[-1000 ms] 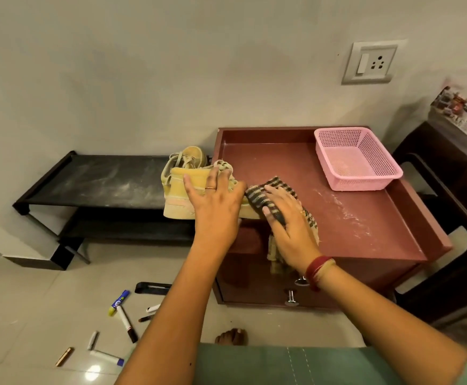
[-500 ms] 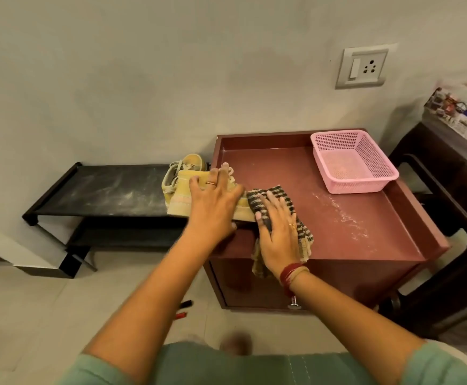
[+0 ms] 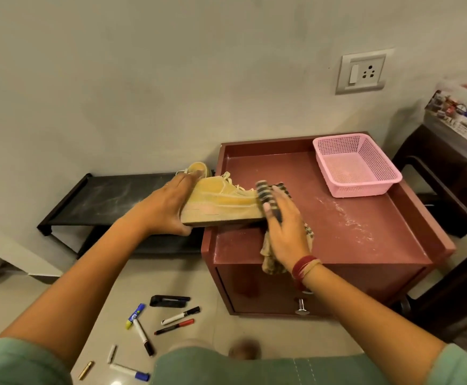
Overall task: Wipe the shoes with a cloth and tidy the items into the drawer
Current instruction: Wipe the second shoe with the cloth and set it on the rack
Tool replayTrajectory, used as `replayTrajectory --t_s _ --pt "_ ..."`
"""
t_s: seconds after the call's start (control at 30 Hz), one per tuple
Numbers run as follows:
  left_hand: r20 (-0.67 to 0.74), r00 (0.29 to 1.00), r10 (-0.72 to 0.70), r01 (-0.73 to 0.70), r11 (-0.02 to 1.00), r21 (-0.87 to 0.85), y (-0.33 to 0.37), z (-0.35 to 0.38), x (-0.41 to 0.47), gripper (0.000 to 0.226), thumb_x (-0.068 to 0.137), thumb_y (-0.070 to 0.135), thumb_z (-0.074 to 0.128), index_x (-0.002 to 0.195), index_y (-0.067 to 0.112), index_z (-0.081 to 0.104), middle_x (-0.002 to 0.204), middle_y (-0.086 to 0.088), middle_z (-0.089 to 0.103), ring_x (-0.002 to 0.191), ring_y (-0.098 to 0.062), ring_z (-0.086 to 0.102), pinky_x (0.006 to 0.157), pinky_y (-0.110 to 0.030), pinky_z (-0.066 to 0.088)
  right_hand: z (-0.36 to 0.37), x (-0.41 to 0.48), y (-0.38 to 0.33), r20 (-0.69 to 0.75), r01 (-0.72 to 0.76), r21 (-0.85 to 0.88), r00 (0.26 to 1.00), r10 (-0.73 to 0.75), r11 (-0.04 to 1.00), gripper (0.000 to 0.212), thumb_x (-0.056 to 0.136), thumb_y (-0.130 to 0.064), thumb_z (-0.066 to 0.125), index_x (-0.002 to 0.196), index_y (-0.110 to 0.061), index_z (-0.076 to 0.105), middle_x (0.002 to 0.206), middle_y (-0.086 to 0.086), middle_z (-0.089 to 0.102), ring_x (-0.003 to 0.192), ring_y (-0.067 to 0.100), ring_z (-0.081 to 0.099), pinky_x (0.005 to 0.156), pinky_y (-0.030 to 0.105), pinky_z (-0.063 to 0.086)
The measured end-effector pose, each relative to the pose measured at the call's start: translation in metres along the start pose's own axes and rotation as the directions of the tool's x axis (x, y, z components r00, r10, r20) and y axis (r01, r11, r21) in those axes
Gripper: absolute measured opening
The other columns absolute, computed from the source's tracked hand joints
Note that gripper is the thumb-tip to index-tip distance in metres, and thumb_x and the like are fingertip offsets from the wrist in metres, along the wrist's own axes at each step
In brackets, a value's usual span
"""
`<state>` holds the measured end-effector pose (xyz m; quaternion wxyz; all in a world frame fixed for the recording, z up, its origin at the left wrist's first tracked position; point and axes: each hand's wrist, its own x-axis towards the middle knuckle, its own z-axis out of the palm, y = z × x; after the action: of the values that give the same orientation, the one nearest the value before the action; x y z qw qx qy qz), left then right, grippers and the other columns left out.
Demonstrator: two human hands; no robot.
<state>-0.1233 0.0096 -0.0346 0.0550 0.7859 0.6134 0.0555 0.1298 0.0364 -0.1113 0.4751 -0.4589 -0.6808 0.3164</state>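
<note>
Head view. The left hand [image 3: 168, 208] is gripping the heel end of a yellow sneaker [image 3: 224, 200], with the thumb under the sole and the fingers lying over the back. It is holding the shoe tilted on its side at the left edge of the tabletop [image 3: 365, 218], so that the heel is overhanging the edge. The right hand [image 3: 285, 234] is pressing a checked cloth [image 3: 265, 191] against the toe of the sneaker. Its fingers are lying fairly straight over the fabric and are blurred by motion, while the loose end of the cloth is hanging past the front edge. A second yellow sneaker [image 3: 197, 168] is sitting just behind the first, beside the left-hand fingertips.

The tabletop is the rimmed top of a red-brown cabinet and is showing pale dust streaks. A pink mesh basket [image 3: 354, 165] is standing in its far right corner, well apart from the shoes. Below, the drawer front [image 3: 254, 290] is sitting flush, with its metal knob [image 3: 301, 308] facing the viewer.

To the left, a low black shoe rack [image 3: 110, 195] is standing against the wall. On the floor in front of the cabinet several items are lying scattered — a black marker [image 3: 181, 315], a red marker [image 3: 174, 327], a blue-and-yellow glue stick [image 3: 135, 315] and a black stapler-like object [image 3: 170, 300]. A wall socket [image 3: 361, 70] is showing above the cabinet.
</note>
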Motion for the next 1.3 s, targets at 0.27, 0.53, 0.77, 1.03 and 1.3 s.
replayTrajectory --t_s 0.27,0.53,0.77,1.03,1.3 --pt "-0.127 0.991 0.040 -0.051 0.995 -0.089 0.008 0.013 -0.009 0.096 0.060 0.045 0.073 0.138 0.008 0.032 0.127 -0.009 0.045 0.110 -0.024 0.051 0.085 -0.029 0.045 0.011 -0.009 0.022 0.453 0.500 -0.488 0.846 -0.281 0.716 0.061 0.092 -0.027 0.036 0.147 -0.036 0.011 0.157 -0.005 0.011 0.144 0.019 0.007 0.115 0.041 0.005" --pt "-0.047 0.993 0.104 -0.111 0.971 -0.211 0.014 0.017 -0.019 0.104 0.062 0.043 0.077 0.145 0.027 0.017 0.136 0.008 0.028 0.125 -0.008 0.035 0.099 -0.024 0.039 -0.028 0.038 0.054 0.232 -0.326 -0.058 0.915 0.330 0.944 0.031 0.099 -0.021 0.042 0.125 -0.009 0.054 0.117 0.010 0.060 0.104 0.020 0.054 0.079 0.019 0.035" --pt "-0.103 0.976 0.191 -0.177 0.976 0.128 0.040 0.027 -0.041 0.092 0.063 0.023 0.081 0.141 0.014 0.031 0.141 -0.012 0.041 0.142 -0.029 0.026 0.100 -0.039 0.046 -0.052 0.039 0.025 0.173 -0.636 0.580 0.707 0.686 0.510 0.032 0.096 -0.032 0.048 0.116 -0.008 0.056 0.098 0.012 0.067 0.083 0.026 0.066 0.081 0.045 0.055" --pt "-0.295 0.940 0.171 -0.090 0.958 0.271 0.072 0.044 -0.096 0.084 0.054 0.019 0.087 0.127 0.009 0.045 0.118 -0.011 0.055 0.128 -0.032 0.047 0.064 -0.027 0.057 -0.094 0.010 0.002 0.370 -0.632 0.736 0.677 0.636 0.244 0.043 0.100 -0.036 0.032 0.096 -0.002 0.059 0.075 0.013 0.072 0.071 0.027 0.069 0.060 0.035 0.057" --pt "-0.472 0.882 0.007 0.086 0.981 0.175 0.064 0.022 -0.115 0.095 0.044 0.018 0.092 0.126 0.008 0.046 0.125 -0.010 0.043 0.128 -0.031 0.039 0.055 -0.028 0.054 -0.065 0.023 0.009 -0.152 -0.224 -0.067 0.965 0.212 0.972 0.033 0.096 -0.016 0.046 0.128 -0.014 0.053 0.121 0.011 0.061 0.109 0.028 0.055 0.089 0.029 0.040"
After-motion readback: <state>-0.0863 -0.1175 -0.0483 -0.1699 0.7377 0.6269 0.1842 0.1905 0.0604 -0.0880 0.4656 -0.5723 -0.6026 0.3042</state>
